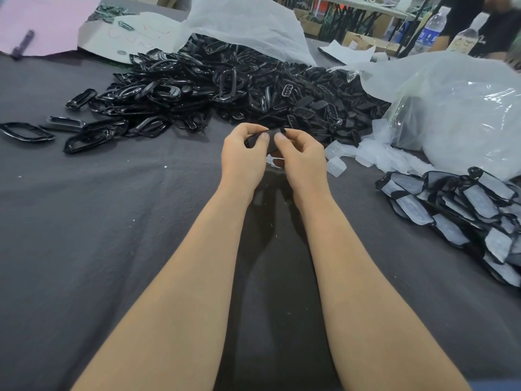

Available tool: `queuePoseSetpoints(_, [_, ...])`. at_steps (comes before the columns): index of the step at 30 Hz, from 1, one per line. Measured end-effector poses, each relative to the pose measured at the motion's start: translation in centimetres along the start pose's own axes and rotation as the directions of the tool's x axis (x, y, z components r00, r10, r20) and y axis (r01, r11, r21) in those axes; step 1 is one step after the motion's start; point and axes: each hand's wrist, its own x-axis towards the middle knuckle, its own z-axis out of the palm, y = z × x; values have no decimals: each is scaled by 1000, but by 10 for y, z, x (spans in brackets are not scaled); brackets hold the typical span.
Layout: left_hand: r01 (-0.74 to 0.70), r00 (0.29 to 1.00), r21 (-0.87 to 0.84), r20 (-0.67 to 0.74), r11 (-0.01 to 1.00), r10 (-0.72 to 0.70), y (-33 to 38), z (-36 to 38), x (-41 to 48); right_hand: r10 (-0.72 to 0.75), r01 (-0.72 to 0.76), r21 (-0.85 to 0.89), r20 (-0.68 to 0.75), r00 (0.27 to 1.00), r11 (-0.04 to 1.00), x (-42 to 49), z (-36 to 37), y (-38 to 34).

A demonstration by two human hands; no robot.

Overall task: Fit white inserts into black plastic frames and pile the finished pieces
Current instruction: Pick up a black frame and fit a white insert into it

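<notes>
— Entry one: the piece in hand?

— I am holding one black frame [266, 139] just above the worktop [112, 221], in front of the loose heap. The left grip [242, 153] is clamping its left end, fingers curled over the top edge. The right grip [298, 156] is pinching the right end, thumb lying on the near face. A pale sliver is showing underneath, between the palms. I am guessing it is the white insert, but I cannot tell whether it is seated.

— Handling note?

— I am judging this to be the pressing-in step. I would be pushing evenly with both thumbs, working round the rim so no corner is riding proud, and bracing both ends so the frame is not twisting.

— Entry two: stock?

— Unfilled frames [197, 88] are lying heaped beyond the hands, spilling leftward. Loose inserts [375, 155] are lying just right of the right grip, at the mouth of a clear bag [465, 108]. Finished pieces [465, 210] are piling up well to the right.

— Entry three: sundries and obstructions?

— A white bag [248, 26] is slumping behind the heap. Pink paper [48, 21] with a marker [24, 43] is lying far left. Bottles [432, 29] and another person [493, 24] are showing at the far right. Nothing is standing between the hands and the finished pieces, though the loose inserts are lying close under that route, so I would be lifting over them.
</notes>
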Motion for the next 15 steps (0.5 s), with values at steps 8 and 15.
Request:
queuePoseSetpoints(8, [14, 1000, 34, 22, 999, -14, -1, 0, -1, 9, -10, -21, -34, 999, 1000, 1, -3, 0])
queuePoseSetpoints(15, [12, 1000, 102, -6, 995, -12, -2, -2, 2, 85, -83, 19, -91, 992, 996, 5, -6, 2])
